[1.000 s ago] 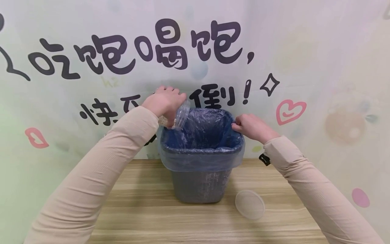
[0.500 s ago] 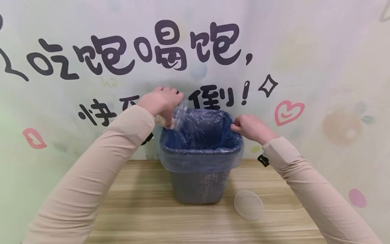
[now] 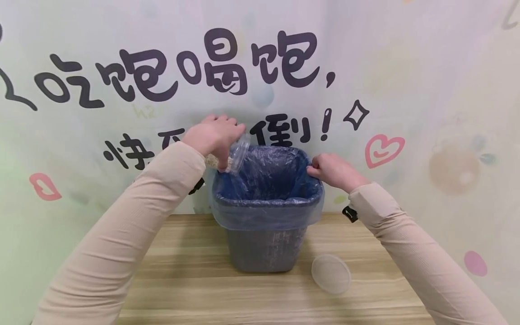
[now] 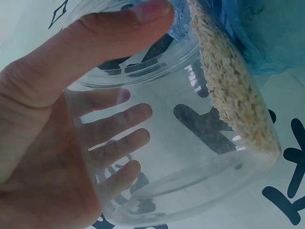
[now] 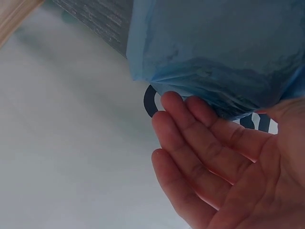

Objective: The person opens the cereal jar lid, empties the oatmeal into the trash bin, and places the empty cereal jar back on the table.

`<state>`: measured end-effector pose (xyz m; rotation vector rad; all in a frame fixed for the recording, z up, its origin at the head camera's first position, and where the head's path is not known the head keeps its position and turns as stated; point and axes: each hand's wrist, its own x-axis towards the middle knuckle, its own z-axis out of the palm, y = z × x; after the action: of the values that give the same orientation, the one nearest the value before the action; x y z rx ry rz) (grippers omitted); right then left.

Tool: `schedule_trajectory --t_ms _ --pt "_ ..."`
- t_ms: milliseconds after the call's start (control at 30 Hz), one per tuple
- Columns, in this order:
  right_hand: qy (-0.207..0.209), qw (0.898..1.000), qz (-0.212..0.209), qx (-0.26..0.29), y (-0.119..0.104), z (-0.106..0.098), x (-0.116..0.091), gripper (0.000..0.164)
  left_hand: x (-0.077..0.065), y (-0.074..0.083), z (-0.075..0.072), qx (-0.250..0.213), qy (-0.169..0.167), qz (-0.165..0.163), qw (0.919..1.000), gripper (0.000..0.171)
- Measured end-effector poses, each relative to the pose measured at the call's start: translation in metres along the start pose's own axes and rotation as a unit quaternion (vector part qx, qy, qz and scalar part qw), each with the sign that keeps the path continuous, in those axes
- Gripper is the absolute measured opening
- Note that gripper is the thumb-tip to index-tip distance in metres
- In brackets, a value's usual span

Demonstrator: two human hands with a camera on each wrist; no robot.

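Note:
My left hand (image 3: 215,137) grips a clear plastic jar (image 3: 241,155), tipped on its side with its mouth over the left rim of a grey trash bin (image 3: 266,250). In the left wrist view, pale flakes resembling oats (image 4: 233,86) lie along the jar's lower wall toward the mouth. The thumb crosses the jar near its opening, and the other fingers show through the clear plastic. A blue plastic bag (image 3: 268,216) lines the bin and folds down over its rim. My right hand (image 3: 339,172) holds the bin's right rim through the bag, fingers beneath the folded edge.
A round translucent lid (image 3: 331,274) lies flat on the wood-grain table (image 3: 183,271), right of the bin's foot. Close behind the bin hangs a pale wall cloth (image 3: 390,72) printed with large dark characters and pink shapes.
The left hand and jar have drawn slightly to the left since the first frame, and hardly move afterward. The right hand stays at the rim. The whole view shifts a little.

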<state>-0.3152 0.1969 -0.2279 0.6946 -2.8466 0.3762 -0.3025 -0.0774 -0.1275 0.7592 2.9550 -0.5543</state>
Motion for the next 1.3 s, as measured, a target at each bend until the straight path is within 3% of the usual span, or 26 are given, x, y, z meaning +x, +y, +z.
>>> schedule_trajectory --t_ms 233,1300 --pt "0.000 1.000 0.004 0.001 -0.001 0.000 0.000 0.035 0.002 0.005 -0.003 0.024 0.002 -0.004 0.9997 0.095" --pt "0.000 1.000 0.009 0.001 -0.001 0.001 0.001 0.036 0.007 0.011 -0.003 0.044 -0.001 -0.012 0.9990 0.097"
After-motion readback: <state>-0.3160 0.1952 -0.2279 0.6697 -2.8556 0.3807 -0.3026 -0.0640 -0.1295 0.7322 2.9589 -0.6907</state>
